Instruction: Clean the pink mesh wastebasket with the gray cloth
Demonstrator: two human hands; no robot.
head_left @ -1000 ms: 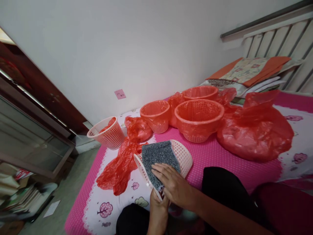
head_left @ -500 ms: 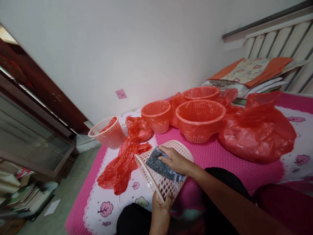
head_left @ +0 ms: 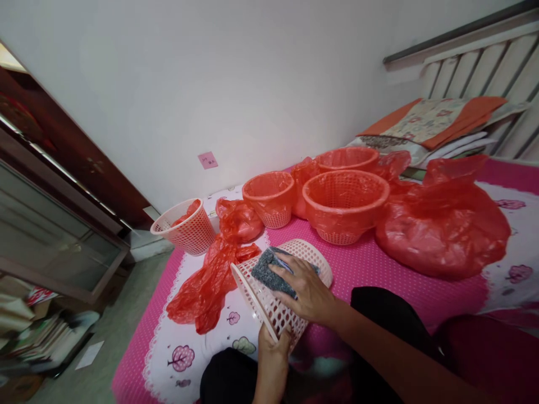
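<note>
The pale pink mesh basket [head_left: 309, 261] lies tipped on its side in front of the person, mouth toward the lower left and base toward the upper right, above the pink dotted bed cover [head_left: 410, 280]; whether its underside touches the cover cannot be told. The left hand [head_left: 272, 350] grasps it at the near edge of the rim, its thumb on the perforated wall close to that edge. This grip probably steadies the basket while leaving most of the upper wall exposed. The right hand [head_left: 307, 289] has its fingers spread slightly over a bunched grey cloth [head_left: 267, 273], grasping it and pressing it against that upward wall. Bunching seems to make a pad that the fingers can control (a loose, flat cloth would be likelier to slip from under them).

A crumpled red plastic bag [head_left: 204, 297] lies just left of the tipped basket's mouth. Beyond it, a second pale basket [head_left: 193, 238] stands with red plastic inside. Toward the wall stand a small lined basket [head_left: 267, 216] and a wide lined basket [head_left: 341, 224], red film folded over their rims, presumably so the liners stay put. A bulky red bag [head_left: 442, 247] sits at the right, its top gathered up.
</note>
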